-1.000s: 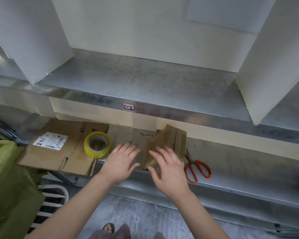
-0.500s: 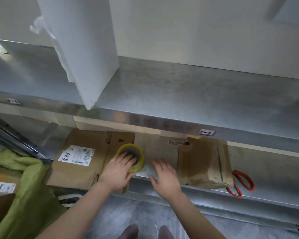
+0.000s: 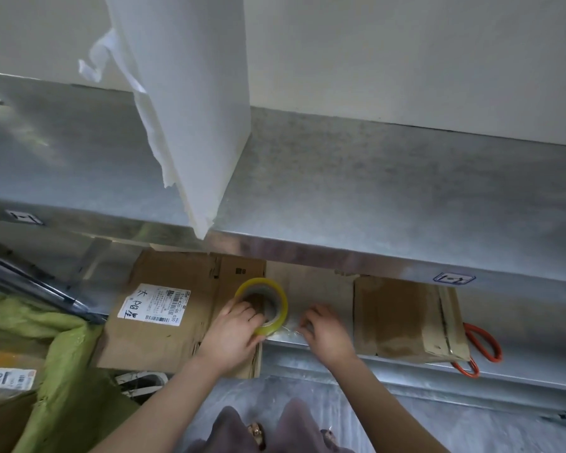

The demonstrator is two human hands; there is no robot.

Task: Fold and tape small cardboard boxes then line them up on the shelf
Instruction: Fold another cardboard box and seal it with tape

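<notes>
While the left hand (image 3: 232,335) grips the tape roll (image 3: 276,297) near the front edge of the lower shelf (image 3: 520,322), the right hand (image 3: 324,331) pinches its clear loose end (image 3: 291,329); the folded box (image 3: 406,318) sits just right, scissors (image 3: 476,329) beyond, upper shelf (image 3: 373,191) overhanging all

Upper shelf (image 3: 373,191) spans mid-frame. An upright panel (image 3: 193,109) stands on it, upper centre-left.

Lower shelf (image 3: 520,322) runs beneath, across the lower half. On it, left to right:
- flattened cardboard (image 3: 164,335), overhanging the front edge
- tape roll (image 3: 276,300), on the cardboard's right part
- folded box (image 3: 406,318), centre-right
- scissors (image 3: 481,351), just right of the box, partly hidden by it

Left hand (image 3: 232,338) grips the roll's near-left side. Right hand (image 3: 324,328) sits between roll and box, at the tape end (image 3: 290,329).

Cloth bundle (image 3: 46,338) lower left, left of the cardboard.
</notes>
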